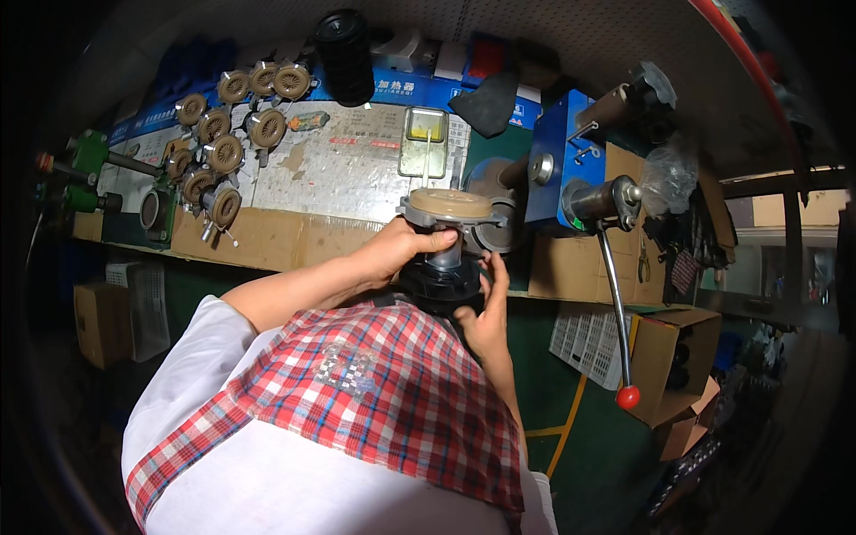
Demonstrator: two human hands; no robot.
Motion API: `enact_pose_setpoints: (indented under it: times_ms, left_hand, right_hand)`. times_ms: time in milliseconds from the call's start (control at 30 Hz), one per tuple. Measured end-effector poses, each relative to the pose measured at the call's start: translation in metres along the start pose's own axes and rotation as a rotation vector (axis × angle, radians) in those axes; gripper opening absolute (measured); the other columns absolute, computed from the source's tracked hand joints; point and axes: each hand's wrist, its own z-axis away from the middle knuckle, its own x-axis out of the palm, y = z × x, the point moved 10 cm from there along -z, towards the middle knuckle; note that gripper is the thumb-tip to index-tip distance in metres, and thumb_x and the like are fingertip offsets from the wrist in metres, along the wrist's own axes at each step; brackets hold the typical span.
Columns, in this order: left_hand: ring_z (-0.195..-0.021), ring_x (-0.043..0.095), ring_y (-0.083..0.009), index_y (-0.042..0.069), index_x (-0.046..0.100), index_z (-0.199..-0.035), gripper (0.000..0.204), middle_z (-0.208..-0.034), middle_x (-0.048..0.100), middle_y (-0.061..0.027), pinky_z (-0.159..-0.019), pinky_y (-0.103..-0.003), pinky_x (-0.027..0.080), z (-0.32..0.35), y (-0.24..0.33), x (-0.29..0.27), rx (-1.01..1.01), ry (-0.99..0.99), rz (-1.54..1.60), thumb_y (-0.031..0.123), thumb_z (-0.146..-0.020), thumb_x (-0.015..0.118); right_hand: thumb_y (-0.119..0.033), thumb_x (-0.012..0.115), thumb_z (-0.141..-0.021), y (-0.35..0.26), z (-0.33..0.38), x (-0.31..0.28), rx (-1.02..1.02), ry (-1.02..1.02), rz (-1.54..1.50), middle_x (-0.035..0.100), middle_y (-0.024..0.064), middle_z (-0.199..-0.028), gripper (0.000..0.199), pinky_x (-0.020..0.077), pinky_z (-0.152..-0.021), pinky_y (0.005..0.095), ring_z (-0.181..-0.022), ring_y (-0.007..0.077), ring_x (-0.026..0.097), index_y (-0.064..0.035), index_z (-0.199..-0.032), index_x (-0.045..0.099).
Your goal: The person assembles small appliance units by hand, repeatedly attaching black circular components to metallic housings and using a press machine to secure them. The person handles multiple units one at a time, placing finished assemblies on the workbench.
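The person's left hand (401,251) gripped the grey metal neck (443,259) of a tan-disc-topped metal part (453,204), held disc uppermost near the front edge of the cardboard-edged bench (294,239). The right hand (489,323) was partly curled beside the round black base (435,283); its contact could not be told. Steadying the neck and keeping the disc level seemed best. Lettering ran across the blue-and-white printed sheet (392,86); none showed on the part.

A red-checked apron (383,410) covers a white shirt (192,357).
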Motion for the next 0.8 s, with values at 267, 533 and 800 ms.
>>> enact_pose_setpoints:
  times_ms: [267, 533, 800]
  left_hand:
    - [-0.124, 0.052, -0.0285, 0.001, 0.049, -0.134, 0.086, -0.138, 0.052, -0.0164, -0.104, -0.047, 0.040, -0.031, -0.116, 0.018, -0.707, -0.142, 0.012, 0.074, -0.089, 0.040]
    - [-0.097, 0.063, -0.0147, 0.000, 0.050, -0.133, 0.065, -0.117, 0.065, -0.0091, -0.078, -0.025, 0.051, -0.019, -0.096, -0.064, -0.369, -0.026, -0.082, 0.055, -0.100, 0.037]
    - [-0.097, 0.060, -0.0322, 0.003, 0.061, -0.117, 0.039, -0.103, 0.065, -0.0179, -0.090, -0.043, 0.047, 0.136, 0.005, -0.399, 0.179, 1.426, -0.814, 0.025, -0.085, 0.068]
  right_hand:
    - [-0.007, 0.060, -0.092, 0.029, 0.005, -0.054, 0.222, 0.222, 0.031, 0.063, 0.0138, -0.111, 0.049, 0.0501, -0.080, 0.0273, -0.093, 0.0157, 0.061, 0.0013, -0.137, 0.044]
    - [-0.049, 0.061, -0.090, 0.181, -0.011, -0.259, 0.944, 0.373, 0.317, 0.065, 0.0157, -0.103, 0.058, 0.0567, -0.059, 0.0363, -0.081, 0.0269, 0.066, 0.0013, -0.118, 0.061]
    - [-0.049, 0.059, -0.092, 0.290, -0.019, -0.329, 0.840, 0.928, -0.300, 0.061, 0.0176, -0.109, 0.062, 0.0634, -0.059, 0.0332, -0.079, 0.0280, 0.066, 0.0016, -0.127, 0.049]
